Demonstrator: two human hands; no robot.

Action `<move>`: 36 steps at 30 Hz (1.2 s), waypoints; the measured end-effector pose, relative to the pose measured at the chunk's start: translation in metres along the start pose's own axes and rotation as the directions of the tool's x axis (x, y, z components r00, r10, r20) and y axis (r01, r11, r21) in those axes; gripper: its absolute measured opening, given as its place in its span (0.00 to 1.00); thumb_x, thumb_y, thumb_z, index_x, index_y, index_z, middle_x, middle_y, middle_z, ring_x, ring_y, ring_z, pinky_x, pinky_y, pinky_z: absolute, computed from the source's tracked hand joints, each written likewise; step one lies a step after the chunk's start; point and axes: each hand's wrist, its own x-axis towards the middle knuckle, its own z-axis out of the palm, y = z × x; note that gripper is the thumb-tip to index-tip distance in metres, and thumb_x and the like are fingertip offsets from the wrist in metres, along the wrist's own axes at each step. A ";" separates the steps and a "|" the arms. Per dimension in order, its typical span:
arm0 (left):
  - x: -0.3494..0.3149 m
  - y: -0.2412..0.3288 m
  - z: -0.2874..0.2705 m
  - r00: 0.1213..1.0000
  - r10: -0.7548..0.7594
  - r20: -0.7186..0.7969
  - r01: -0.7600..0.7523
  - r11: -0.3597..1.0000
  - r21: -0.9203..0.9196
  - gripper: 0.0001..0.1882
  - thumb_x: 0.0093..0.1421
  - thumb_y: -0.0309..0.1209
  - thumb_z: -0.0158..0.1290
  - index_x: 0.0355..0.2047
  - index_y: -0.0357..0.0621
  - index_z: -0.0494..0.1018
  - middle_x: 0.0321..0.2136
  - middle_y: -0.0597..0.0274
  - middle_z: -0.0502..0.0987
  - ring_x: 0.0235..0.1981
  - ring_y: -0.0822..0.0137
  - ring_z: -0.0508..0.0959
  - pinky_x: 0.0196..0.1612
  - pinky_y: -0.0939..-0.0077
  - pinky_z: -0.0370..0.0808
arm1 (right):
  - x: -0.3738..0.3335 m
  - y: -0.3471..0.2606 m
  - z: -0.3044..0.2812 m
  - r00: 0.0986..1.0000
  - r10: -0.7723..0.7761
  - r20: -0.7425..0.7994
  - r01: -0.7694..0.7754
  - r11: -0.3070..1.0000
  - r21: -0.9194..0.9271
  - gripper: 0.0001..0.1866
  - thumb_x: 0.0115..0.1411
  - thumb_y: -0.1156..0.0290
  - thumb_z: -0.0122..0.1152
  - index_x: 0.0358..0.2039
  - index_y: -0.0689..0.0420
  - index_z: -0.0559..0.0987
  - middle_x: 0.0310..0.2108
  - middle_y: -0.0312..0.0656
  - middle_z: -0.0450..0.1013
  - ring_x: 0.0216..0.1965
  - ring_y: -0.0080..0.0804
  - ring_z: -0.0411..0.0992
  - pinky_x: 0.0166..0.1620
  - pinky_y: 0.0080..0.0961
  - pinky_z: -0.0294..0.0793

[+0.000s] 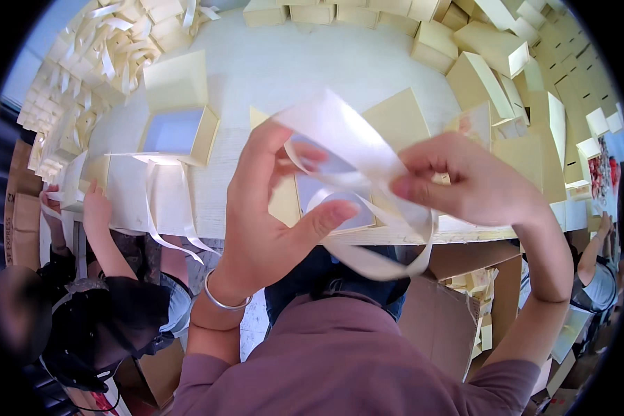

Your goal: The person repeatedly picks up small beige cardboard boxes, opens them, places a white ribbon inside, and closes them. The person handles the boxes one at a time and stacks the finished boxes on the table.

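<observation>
A glossy cream-white ribbon (340,132) stretches between my hands in wide, partly blurred loops. My left hand (256,208) has its fingers curled at the ribbon's upper left end, and its thumb stands apart from them. At the other end, my right hand (464,177) pinches the ribbon between thumb and fingers. Below the loops stands an open cream box (283,197) with a pale lavender inside, largely hidden by my hands and the ribbon. It is close to the table's front edge.
Left of me, an open cream box (204,139) has ribbon tails (187,208) hanging over the table (270,62) edge. Stacked boxes (478,83) crowd the right and far sides. Beribboned boxes (111,55) pile up far left. Co-workers' hands (97,208) are at left. A carton (509,291) stands below, right.
</observation>
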 end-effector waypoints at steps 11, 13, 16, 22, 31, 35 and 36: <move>0.004 0.016 0.022 0.934 -0.346 0.088 0.357 0.905 -0.230 0.07 0.53 0.26 0.52 0.31 0.35 0.71 0.25 0.62 0.74 0.23 0.79 0.72 0.18 0.89 0.69 | -0.009 0.028 0.036 0.982 -0.176 -0.064 0.187 0.907 0.378 0.11 0.58 0.70 0.47 0.33 0.66 0.71 0.21 0.35 0.69 0.22 0.19 0.67 0.26 0.18 0.66; 0.004 0.016 0.023 0.939 -0.332 0.090 0.341 0.932 -0.120 0.10 0.53 0.26 0.52 0.35 0.35 0.70 0.27 0.62 0.73 0.25 0.77 0.73 0.20 0.88 0.71 | 0.002 0.020 0.049 0.992 -0.059 -0.112 0.115 0.781 0.613 0.11 0.58 0.70 0.48 0.34 0.66 0.71 0.21 0.35 0.70 0.22 0.17 0.67 0.25 0.17 0.66; -0.003 0.014 0.021 0.964 -0.263 -0.028 0.257 0.956 -0.145 0.16 0.53 0.25 0.51 0.42 0.35 0.65 0.36 0.57 0.70 0.29 0.75 0.72 0.24 0.86 0.71 | 0.013 0.015 0.048 0.998 0.043 -0.039 -0.008 0.770 0.638 0.10 0.58 0.70 0.48 0.33 0.65 0.72 0.22 0.34 0.70 0.22 0.15 0.65 0.24 0.14 0.64; -0.008 -0.012 -0.019 0.927 -0.033 -0.373 0.079 0.991 0.109 0.20 0.56 0.23 0.45 0.50 0.36 0.58 0.43 0.53 0.66 0.37 0.68 0.70 0.40 0.76 0.70 | 0.037 0.030 0.029 0.950 0.146 -0.276 0.010 0.870 0.493 0.11 0.56 0.67 0.51 0.27 0.64 0.72 0.18 0.34 0.67 0.20 0.17 0.62 0.24 0.15 0.63; -0.037 -0.098 -0.035 0.857 -0.461 -0.231 0.467 0.883 -0.030 0.13 0.55 0.24 0.47 0.41 0.35 0.67 0.36 0.61 0.72 0.37 0.75 0.71 0.39 0.83 0.68 | 0.097 0.065 0.048 0.981 0.040 -0.192 -0.060 0.993 -0.098 0.06 0.55 0.76 0.48 0.24 0.66 0.67 0.21 0.46 0.68 0.24 0.31 0.67 0.29 0.24 0.66; -0.039 -0.100 -0.031 0.878 -0.471 -0.081 0.477 0.873 0.100 0.12 0.52 0.23 0.49 0.38 0.33 0.68 0.31 0.61 0.74 0.31 0.74 0.72 0.36 0.82 0.69 | 0.113 0.092 0.062 0.955 -0.224 -0.193 0.146 0.925 -0.350 0.04 0.54 0.78 0.47 0.28 0.66 0.67 0.25 0.53 0.69 0.30 0.48 0.68 0.34 0.34 0.67; -0.041 -0.105 -0.031 0.872 -0.477 -0.106 0.486 0.869 0.094 0.12 0.51 0.23 0.50 0.37 0.32 0.68 0.29 0.60 0.74 0.30 0.74 0.72 0.34 0.81 0.69 | 0.116 0.093 0.064 0.950 -0.236 -0.206 0.162 0.933 -0.322 0.04 0.54 0.78 0.47 0.29 0.66 0.67 0.27 0.54 0.69 0.31 0.51 0.68 0.35 0.35 0.66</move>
